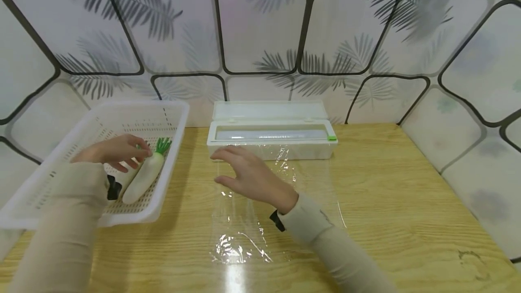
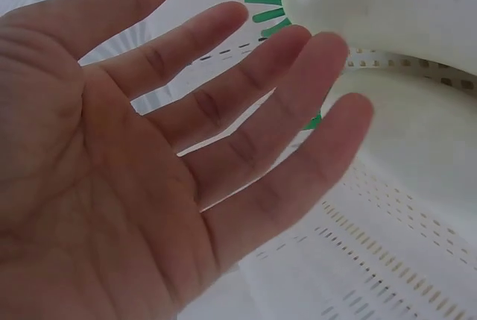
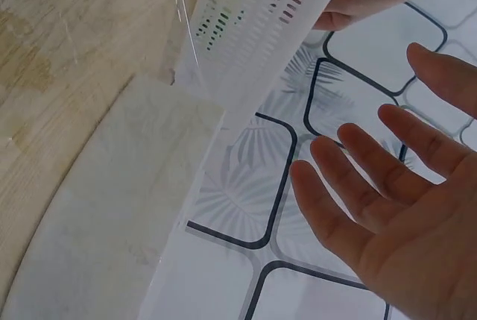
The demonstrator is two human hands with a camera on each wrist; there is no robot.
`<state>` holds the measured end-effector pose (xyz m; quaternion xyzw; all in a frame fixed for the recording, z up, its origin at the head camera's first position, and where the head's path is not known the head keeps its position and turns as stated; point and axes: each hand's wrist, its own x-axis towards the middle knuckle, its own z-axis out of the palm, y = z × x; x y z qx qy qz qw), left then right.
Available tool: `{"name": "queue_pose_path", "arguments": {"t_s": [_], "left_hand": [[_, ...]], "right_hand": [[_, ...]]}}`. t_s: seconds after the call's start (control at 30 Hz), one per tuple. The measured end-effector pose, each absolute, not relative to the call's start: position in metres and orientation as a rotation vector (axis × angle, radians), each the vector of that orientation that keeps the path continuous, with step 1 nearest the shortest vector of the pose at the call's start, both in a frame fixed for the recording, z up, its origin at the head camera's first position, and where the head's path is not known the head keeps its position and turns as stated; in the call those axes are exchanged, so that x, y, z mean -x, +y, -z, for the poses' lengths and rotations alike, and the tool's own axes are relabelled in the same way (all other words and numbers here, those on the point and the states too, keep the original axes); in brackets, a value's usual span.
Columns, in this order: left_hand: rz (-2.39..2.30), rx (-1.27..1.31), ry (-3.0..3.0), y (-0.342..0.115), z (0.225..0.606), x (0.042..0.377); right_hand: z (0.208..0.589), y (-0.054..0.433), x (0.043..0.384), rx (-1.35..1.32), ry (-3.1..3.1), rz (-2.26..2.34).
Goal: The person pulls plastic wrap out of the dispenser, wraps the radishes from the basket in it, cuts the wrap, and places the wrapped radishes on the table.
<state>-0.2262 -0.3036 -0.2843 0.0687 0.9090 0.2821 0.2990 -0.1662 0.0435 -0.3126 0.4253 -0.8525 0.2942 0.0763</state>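
Two white radishes with green tops lie side by side in a white plastic basket (image 1: 172,166); the nearer-to-centre radish (image 1: 144,177) shows best, the other is partly behind my left hand (image 1: 122,150). That hand hovers over them, fingers loosely extended, and in the left wrist view its palm holds nothing beside the radish (image 2: 410,133). My right hand (image 1: 254,175) hangs above a sheet of clear plastic wrap (image 1: 240,238), fingers spread and holding nothing. The wrap runs from a white dispenser box (image 1: 270,150) down over the table.
The dispenser's lid (image 1: 268,110) stands raised at the back, and a green slider (image 1: 332,138) sits at its right end. Behind the wooden table (image 1: 390,202) rises a patterned wall covering (image 1: 260,30). The basket's raised rim borders the left side.
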Motion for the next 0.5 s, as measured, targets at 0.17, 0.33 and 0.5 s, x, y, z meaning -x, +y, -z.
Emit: {"name": "queue_pose_path", "arguments": {"t_s": [0.17,0.33,0.5], "left_hand": [[-0.751,-0.155,2.362,-0.304,0.288,0.226],[-0.763,-0.111,2.338,-0.305,0.292,0.225],[-0.763,-0.064,2.330,-0.304,0.297,0.223]], "right_hand": [[0.318,0.038,0.171,-1.267,-2.576,-0.873],[0.320,0.036,0.173,-1.243,-2.616,-0.868],[0.320,0.035,0.174,-1.214,-2.647,-0.873]]}}
